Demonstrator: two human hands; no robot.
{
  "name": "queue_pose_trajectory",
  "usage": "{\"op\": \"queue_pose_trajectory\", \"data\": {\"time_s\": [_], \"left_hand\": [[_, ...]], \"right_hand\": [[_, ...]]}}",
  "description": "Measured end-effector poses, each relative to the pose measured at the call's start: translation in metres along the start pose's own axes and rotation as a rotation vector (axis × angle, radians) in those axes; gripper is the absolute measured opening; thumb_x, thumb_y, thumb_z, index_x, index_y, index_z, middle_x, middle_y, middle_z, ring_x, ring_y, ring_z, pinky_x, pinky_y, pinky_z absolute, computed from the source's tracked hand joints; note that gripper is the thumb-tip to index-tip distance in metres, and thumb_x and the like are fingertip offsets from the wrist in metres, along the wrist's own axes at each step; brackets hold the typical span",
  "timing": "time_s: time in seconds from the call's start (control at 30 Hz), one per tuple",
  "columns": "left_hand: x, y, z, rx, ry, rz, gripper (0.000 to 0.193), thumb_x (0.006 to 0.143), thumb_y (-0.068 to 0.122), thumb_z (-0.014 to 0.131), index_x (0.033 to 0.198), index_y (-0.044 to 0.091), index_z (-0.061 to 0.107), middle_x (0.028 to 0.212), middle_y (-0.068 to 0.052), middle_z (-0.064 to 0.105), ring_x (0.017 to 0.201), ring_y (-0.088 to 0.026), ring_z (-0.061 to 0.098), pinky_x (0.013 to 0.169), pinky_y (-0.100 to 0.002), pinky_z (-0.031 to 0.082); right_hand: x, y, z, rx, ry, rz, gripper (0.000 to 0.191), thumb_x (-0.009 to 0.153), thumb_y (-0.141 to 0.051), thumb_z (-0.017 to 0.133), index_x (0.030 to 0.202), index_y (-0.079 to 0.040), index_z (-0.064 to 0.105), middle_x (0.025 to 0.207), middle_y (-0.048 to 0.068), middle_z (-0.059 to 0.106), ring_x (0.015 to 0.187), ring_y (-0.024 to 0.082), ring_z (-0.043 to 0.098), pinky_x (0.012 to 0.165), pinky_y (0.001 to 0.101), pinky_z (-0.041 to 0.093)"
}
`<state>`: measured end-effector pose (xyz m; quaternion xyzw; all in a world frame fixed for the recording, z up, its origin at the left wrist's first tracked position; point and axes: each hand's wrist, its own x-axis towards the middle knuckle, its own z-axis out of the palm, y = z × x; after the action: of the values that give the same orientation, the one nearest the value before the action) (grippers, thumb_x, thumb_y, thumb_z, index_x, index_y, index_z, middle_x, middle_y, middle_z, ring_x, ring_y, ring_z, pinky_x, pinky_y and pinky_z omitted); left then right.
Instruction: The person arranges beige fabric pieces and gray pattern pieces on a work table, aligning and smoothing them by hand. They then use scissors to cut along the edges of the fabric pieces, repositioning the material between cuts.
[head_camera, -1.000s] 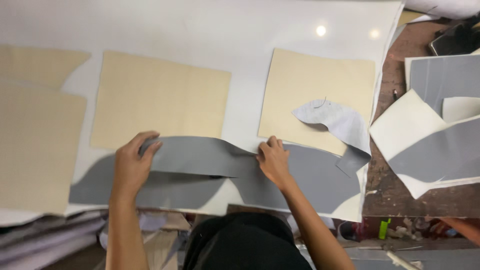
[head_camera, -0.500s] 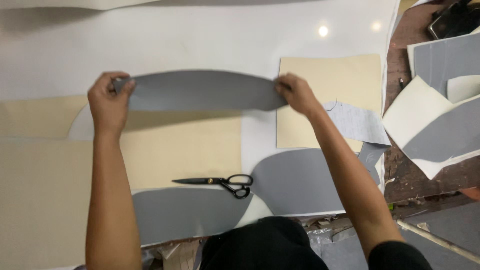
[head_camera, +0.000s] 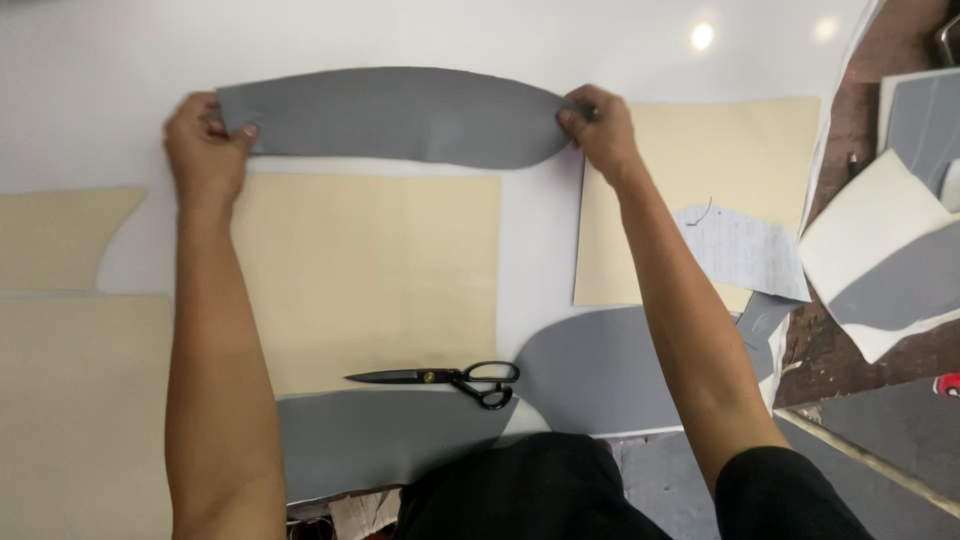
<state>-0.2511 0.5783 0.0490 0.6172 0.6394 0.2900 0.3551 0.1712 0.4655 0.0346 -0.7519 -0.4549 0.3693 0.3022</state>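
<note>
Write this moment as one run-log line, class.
left hand: grips grey strip end | right hand: grips other end | scissors: closed, on table

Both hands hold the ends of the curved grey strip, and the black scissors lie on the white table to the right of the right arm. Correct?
Not quite. The left hand and right hand do hold the ends of the curved grey strip, but the head view shows the black scissors lying between the two arms, on the tan sheet and grey piece, not right of the right arm.
</note>
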Motion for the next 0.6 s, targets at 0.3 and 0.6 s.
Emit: {"op": "queue_pose_trajectory", "data": {"time_s": [0.3, 0.6], "left_hand": [[-0.010, 0.000, -0.002, 0.100, -0.031, -0.067, 0.042, 0.087, -0.004, 0.084, 0.125, 0.001, 0.067, 0.088, -0.003, 0.069, 0.076, -0.010, 0.065, 0.068, -0.026, 0.054], [-0.002, -0.005, -0.022, 0.034, -0.161, -0.138, 0.063, 0.086, -0.006, 0.081, 0.144, 0.007, 0.060, 0.082, -0.003, 0.067, 0.073, -0.010, 0.065, 0.061, -0.026, 0.051]], "right_hand": [[0.002, 0.007, -0.005, -0.050, 0.069, 0.041, 0.012, 0.096, -0.012, 0.073, 0.100, -0.002, 0.069, 0.080, 0.004, 0.066, 0.059, 0.012, 0.056, 0.052, 0.0312, 0.048], [0.010, 0.018, -0.010, -0.268, 0.119, -0.154, 0.013, 0.096, -0.013, 0.077, 0.102, -0.004, 0.072, 0.092, 0.012, 0.073, 0.080, 0.021, 0.066, 0.073, 0.0366, 0.055]]}}
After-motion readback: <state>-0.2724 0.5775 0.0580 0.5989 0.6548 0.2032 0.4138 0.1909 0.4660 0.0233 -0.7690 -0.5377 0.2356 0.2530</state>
